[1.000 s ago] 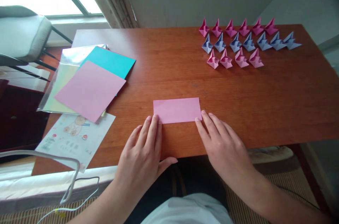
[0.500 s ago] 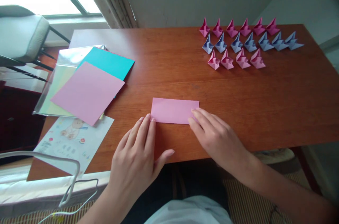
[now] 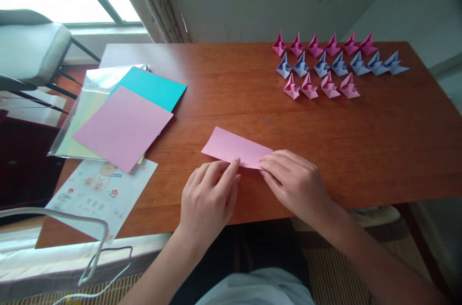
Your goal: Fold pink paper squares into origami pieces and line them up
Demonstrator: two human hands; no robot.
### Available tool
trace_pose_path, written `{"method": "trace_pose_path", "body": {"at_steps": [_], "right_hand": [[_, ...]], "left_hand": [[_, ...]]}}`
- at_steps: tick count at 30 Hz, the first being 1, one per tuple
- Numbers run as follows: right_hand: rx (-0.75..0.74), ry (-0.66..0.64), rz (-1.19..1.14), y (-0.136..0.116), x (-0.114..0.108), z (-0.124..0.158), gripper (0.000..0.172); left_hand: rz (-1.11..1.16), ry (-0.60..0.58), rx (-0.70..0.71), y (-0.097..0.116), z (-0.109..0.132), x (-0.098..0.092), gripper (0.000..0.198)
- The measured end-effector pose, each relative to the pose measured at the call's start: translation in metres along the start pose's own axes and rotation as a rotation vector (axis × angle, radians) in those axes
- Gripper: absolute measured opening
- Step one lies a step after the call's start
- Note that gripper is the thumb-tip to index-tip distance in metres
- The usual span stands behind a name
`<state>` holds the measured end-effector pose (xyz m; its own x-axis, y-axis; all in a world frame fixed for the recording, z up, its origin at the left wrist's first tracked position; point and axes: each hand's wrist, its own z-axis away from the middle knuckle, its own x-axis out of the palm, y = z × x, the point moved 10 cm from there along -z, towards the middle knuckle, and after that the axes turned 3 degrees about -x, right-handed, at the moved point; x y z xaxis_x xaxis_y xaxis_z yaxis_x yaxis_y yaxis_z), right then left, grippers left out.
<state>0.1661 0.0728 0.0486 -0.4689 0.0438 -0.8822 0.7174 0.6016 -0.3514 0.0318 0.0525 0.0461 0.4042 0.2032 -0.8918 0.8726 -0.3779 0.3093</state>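
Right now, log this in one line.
pink strip: askew | left hand: at its near edge | right hand: on its right end | folded figures: three rows

Seventeen small folded paper figures are set out in three rows on one tabletop: six dark pink figures are counted in the far row, seven pale blue figures in the middle row and four light pink figures in the near row. Two hands are seen, one left hand and one right hand, with one pink paper rectangle. One flat pink sheet, one teal sheet, one clear sleeve and one printed card are counted; how many papers are held inside the sleeve cannot be told. One chair and one curtain are also seen.
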Motion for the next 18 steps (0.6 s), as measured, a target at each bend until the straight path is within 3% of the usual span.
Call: {"method": "trace_pose_path", "body": {"at_steps": [5,9,13,18], "right_hand": [[0.123,0.134,-0.517,0.011,-0.005,0.003,0.010],[0.286,0.148,-0.778,0.024,0.003,0.008,0.009],[0.349,0.190,-0.815,0.029,0.005,0.008,0.012],[0.312,0.207,-0.718,0.022,0.000,-0.001,0.011]], "left_hand": [[0.261,0.081,-0.068,-0.014,-0.014,0.001,0.019],[0.541,0.048,-0.106,-0.021,-0.021,-0.001,0.005],[0.656,0.009,-0.092,-0.018,-0.024,-0.002,0.001],[0.702,-0.052,-0.088,-0.015,-0.024,0.001,0.014]]}}
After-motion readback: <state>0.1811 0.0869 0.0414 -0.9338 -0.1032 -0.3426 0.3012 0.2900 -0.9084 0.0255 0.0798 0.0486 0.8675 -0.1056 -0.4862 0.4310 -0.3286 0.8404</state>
